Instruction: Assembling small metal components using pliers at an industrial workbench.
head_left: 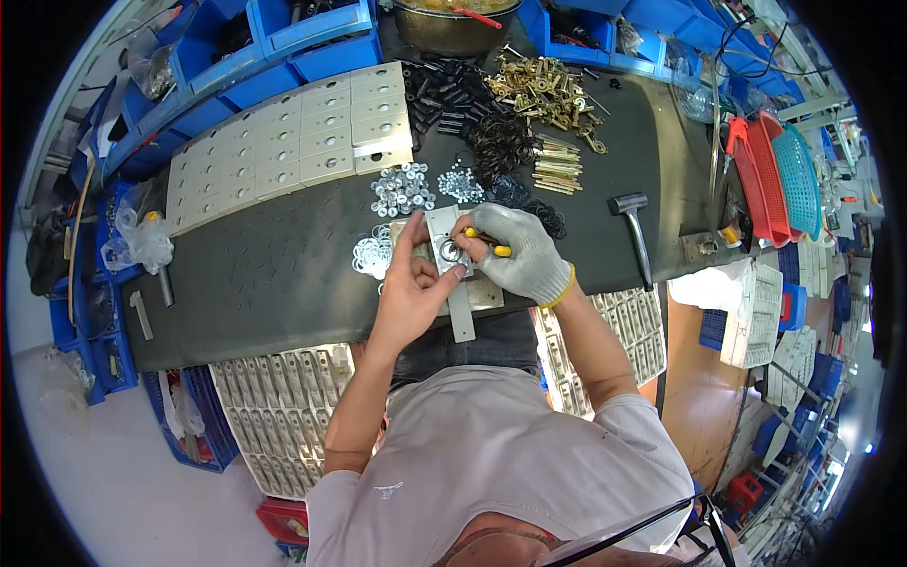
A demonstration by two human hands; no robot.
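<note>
Near the front edge of the bench, my bare left hand [411, 295] grips a long, narrow metal lock plate [461, 317] by its side, thumb close to the plate's round hole. A small metal ring [451, 249] sits at that hole. My right hand [525, 253], in a grey-white glove with bare fingertips, is closed around a yellow-handled hand tool, which looks like pliers [503, 251]. Its fingertips reach the ring, and the tool's working end is hidden by them. Below the plate lies a flat metal block [487, 296], partly covered by my hands.
Beyond my hands are piles of round silver parts [402, 189], white rings [371, 253], black parts [449, 90], brass-coloured parts [548, 90] and brass bars [557, 165]. Rows of metal plates [274, 142] lie left, a hammer [635, 231] right. Blue bins [316, 38] line the back.
</note>
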